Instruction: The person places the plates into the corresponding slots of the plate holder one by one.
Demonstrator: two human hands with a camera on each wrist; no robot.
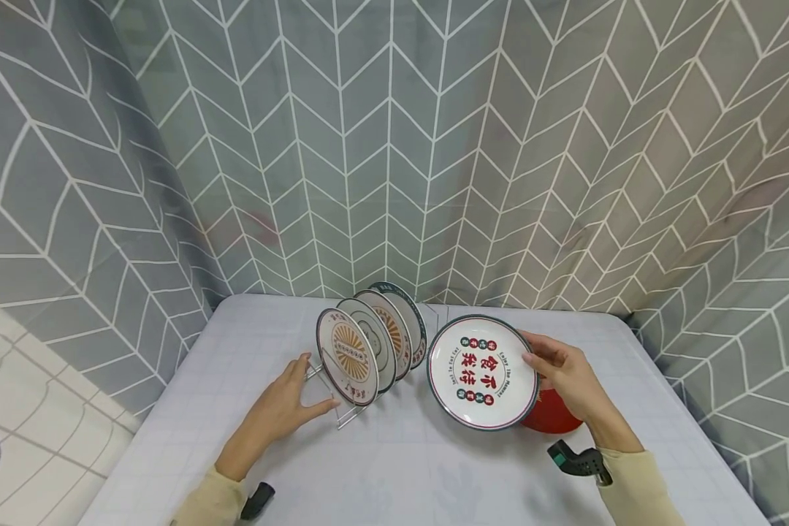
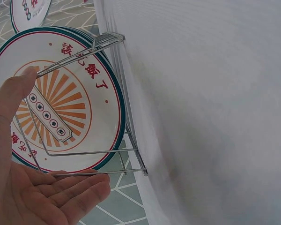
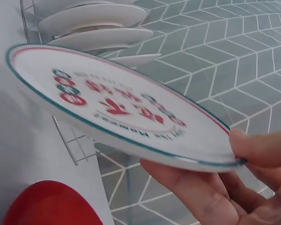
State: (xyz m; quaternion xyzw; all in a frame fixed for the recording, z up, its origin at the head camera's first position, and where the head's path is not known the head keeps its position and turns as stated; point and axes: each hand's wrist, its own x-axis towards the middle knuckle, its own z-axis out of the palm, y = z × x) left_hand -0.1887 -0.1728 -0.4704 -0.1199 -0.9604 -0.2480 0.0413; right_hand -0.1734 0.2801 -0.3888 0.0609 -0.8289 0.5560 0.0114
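My right hand (image 1: pixel 568 380) pinches the rim of a white plate (image 1: pixel 480 372) with a teal edge and red lettering, thumb on its face and fingers behind. The plate is in the air, tilted, right of a wire dish rack (image 2: pixel 117 152). Several plates stand on edge in the rack; the nearest plate (image 1: pixel 348 356) has an orange sunburst design. My left hand (image 1: pixel 281 405) holds the near end of the rack between thumb and fingers. In the left wrist view the thumb (image 2: pixel 25 77) lies on one wire, the fingers (image 2: pixel 75 192) along another.
A red object (image 1: pixel 554 415), perhaps a bowl or another dish, lies on the table partly behind the held plate and right hand. The table has a pale cloth (image 1: pixel 394 467). Grey patterned curtains (image 1: pixel 394 146) hang behind and at both sides.
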